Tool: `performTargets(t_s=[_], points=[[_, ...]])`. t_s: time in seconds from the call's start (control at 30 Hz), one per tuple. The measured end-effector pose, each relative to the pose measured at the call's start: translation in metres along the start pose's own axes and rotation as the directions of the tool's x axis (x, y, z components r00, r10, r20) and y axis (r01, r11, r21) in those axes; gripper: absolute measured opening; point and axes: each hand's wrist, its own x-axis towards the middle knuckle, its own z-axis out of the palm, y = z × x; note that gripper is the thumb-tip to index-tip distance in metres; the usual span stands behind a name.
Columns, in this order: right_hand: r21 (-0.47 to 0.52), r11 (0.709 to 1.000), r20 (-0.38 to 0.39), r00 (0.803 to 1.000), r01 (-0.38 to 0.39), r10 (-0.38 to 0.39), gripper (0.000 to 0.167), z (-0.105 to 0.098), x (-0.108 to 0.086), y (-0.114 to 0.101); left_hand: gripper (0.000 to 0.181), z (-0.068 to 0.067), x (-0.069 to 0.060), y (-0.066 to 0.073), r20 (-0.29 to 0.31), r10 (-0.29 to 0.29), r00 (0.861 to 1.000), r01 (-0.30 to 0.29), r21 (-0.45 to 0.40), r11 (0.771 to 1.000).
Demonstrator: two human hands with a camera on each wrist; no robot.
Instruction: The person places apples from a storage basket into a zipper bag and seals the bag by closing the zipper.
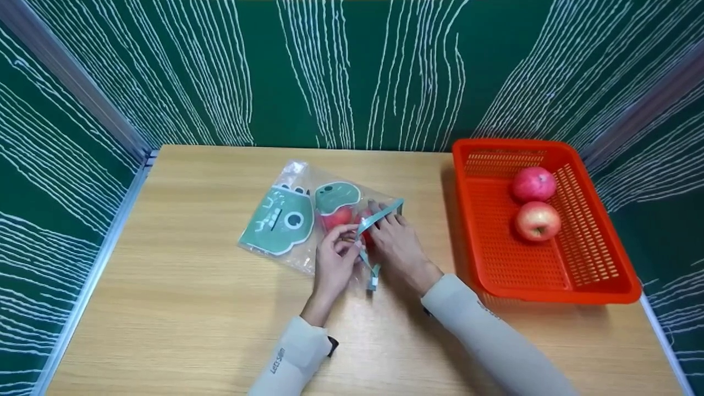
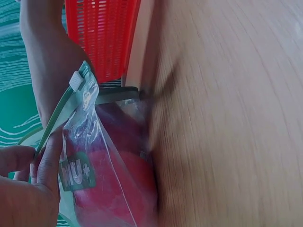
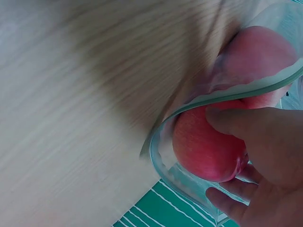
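Lying flat at a slant near the middle of the bench (image 1: 181,275), a clear plastic bag (image 1: 308,236) with green cartoon patches was what we found between the person's two hands. Its mouth gaped towards the right, edged by a green zip strip (image 1: 390,209) with a pale slider (image 1: 374,281) at the near end. The left hand (image 1: 335,258) pinched that strip between thumb and fingers. The right hand (image 1: 399,242) reached into the mouth and gripped a red apple (image 3: 208,142), its thumb over the top and its fingertips round the far side.

We judged the loose mouth to be the weak point: if the left pinch slipped, the soft strip could fold inward and snag the right hand. We also thought the gripped apple, round and close to the opening, could roll out onto the bench if let go too near the edge.

Deeper in the bag we saw at least one more red apple (image 1: 337,216); overlapping plastic kept us from counting further. To the right, well apart from the bag, stood an orange-red slatted basket (image 1: 467,220). It held a deep pink round fruit (image 1: 534,184) and, just in front of it, a paler yellow-red apple (image 1: 538,221). Around the bench rose green walls (image 1: 357,82) streaked with wavering white lines.
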Motion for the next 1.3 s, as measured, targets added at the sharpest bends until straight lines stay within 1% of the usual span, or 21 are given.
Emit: performTargets(t_s=[0.07,0.2,0.37,0.43,0.5,0.6,0.73,0.8,0.87,0.93,1.0,1.07,1.17,1.23,1.3], points=[[-0.005,1.000,-0.013,1.000,0.007,-0.007,0.081,0.000,-0.001,0.001,0.031,0.000,0.000,0.000,-0.002,0.004,1.000,-0.004,-0.003,1.000],[0.000,0.999,-0.044,0.999,0.032,-0.032,0.087,0.000,-0.006,0.003,0.031,0.000,0.000,-0.001,-0.004,0.012,1.000,-0.012,-0.008,1.000],[-0.037,0.997,-0.137,0.988,0.068,-0.073,0.090,-0.002,-0.013,0.004,0.031,-0.001,-0.001,-0.004,0.003,0.035,0.999,-0.035,-0.017,0.999],[-0.049,0.996,-0.154,0.985,0.075,-0.082,0.092,-0.005,-0.016,0.005,0.031,-0.001,-0.001,-0.003,0.006,0.040,0.999,-0.040,-0.024,0.999],[-0.037,0.996,-0.145,0.986,0.080,-0.084,0.096,-0.008,-0.020,0.005,0.031,-0.002,-0.001,-0.003,0.007,0.039,0.999,-0.039,-0.025,0.999],[-0.007,0.996,-0.135,0.987,0.089,-0.089,0.097,-0.014,-0.028,0.007,0.031,-0.003,-0.001,-0.003,0.009,0.036,0.999,-0.036,-0.021,0.999],[-0.008,0.995,-0.121,0.988,0.095,-0.095,0.094,-0.024,-0.040,0.012,0.031,-0.004,-0.001,-0.003,0.016,0.036,0.999,-0.036,-0.010,0.999],[0.006,0.996,-0.087,0.992,0.091,-0.090,0.099,-0.030,-0.047,0.015,0.031,-0.004,-0.001,-0.003,0.018,0.035,0.999,-0.035,-0.013,0.999],[0.034,0.998,-0.050,0.997,0.062,-0.060,0.101,-0.040,-0.053,0.020,0.031,-0.004,-0.001,-0.002,0.016,0.040,0.999,-0.040,-0.021,0.999],[0.063,0.998,-0.032,0.999,0.025,-0.023,0.099,-0.049,-0.058,0.026,0.030,-0.003,-0.001,-0.002,0.014,0.044,0.999,-0.043,-0.030,0.999],[0.090,0.996,-0.042,0.999,-0.008,0.012,0.094,-0.056,-0.062,0.034,0.030,-0.003,-0.001,-0.002,0.013,0.051,0.999,-0.050,-0.037,0.998],[0.121,0.992,-0.080,0.996,-0.033,0.043,0.086,-0.063,-0.067,0.043,0.030,-0.004,-0.001,-0.002,0.013,0.054,0.998,-0.054,-0.040,0.998],[0.183,0.981,-0.120,0.989,-0.060,0.083,0.079,-0.070,-0.074,0.057,0.030,-0.004,-0.001,-0.003,0.015,0.053,0.998,-0.053,-0.032,0.998],[0.216,0.973,-0.117,0.987,-0.084,0.111,0.080,-0.074,-0.078,0.066,0.030,-0.004,-0.001,-0.002,0.016,0.050,0.999,-0.050,-0.026,0.998],[0.226,0.967,-0.090,0.986,-0.115,0.139,0.083,-0.077,-0.081,0.072,0.029,-0.004,-0.001,-0.002,0.014,0.057,0.998,-0.057,-0.017,0.998]])
